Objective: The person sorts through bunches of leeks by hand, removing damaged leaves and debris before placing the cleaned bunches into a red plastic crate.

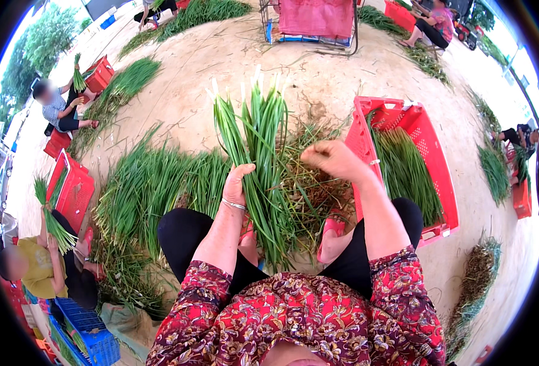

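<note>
My left hand (240, 182) is wrapped round a bunch of long green chives (262, 143), its pale stem ends pointing away from me. The green leaves hang down between my knees. To the right of the bunch, apart from it, my right hand (329, 158) is closed with its fingers bent; whether anything small is in them cannot be made out. Below that hand lies a heap of brown, dry leaf waste (318, 189). Left of my left hand, loose chives (153, 183) spread over the ground in a thick layer.
A red plastic crate (425, 137) holding trimmed chives (406, 174) stands at my right knee. Beyond the bunch is a metal-framed chair with a pink cover (311, 17). Several people sit around with chives and crates, the nearest person (44, 259) at the left. A straw-and-leaf pile (474, 287) lies at right.
</note>
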`<state>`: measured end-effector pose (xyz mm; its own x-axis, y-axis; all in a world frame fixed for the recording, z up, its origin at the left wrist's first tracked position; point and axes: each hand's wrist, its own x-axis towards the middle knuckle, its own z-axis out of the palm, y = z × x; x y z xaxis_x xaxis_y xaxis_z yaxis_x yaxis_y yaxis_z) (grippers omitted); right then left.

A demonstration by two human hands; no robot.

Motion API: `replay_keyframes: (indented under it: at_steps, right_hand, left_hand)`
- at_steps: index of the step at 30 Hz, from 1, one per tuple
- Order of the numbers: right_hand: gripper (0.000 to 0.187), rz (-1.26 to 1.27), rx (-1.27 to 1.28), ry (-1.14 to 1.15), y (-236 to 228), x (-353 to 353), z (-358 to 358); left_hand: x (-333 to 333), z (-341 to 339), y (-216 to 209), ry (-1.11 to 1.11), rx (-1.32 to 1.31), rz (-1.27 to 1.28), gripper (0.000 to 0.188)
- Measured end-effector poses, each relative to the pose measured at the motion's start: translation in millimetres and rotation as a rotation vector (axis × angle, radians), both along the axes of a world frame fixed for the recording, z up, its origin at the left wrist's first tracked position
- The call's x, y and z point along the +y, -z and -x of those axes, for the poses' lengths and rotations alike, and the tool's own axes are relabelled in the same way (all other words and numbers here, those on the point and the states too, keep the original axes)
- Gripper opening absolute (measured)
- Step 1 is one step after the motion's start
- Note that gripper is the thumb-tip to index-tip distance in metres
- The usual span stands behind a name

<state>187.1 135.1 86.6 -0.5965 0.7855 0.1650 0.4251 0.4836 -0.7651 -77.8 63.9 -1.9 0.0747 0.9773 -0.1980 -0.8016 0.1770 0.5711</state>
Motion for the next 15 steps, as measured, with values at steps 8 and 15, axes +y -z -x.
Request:
replay_keyframes:
  at_steps: [8,15]
  right_hand:
    - [0.012,0.031,0.187,0.074,2,-15,42]
    - [0.026,0.275,0.248,0.09,25,-12,51]
  left_hand:
    - [0,-7,-15,-0.13,0.048,-0.041,0.026]
    - [4,-6,-6,-0.147,0.061,-0.056,0.027]
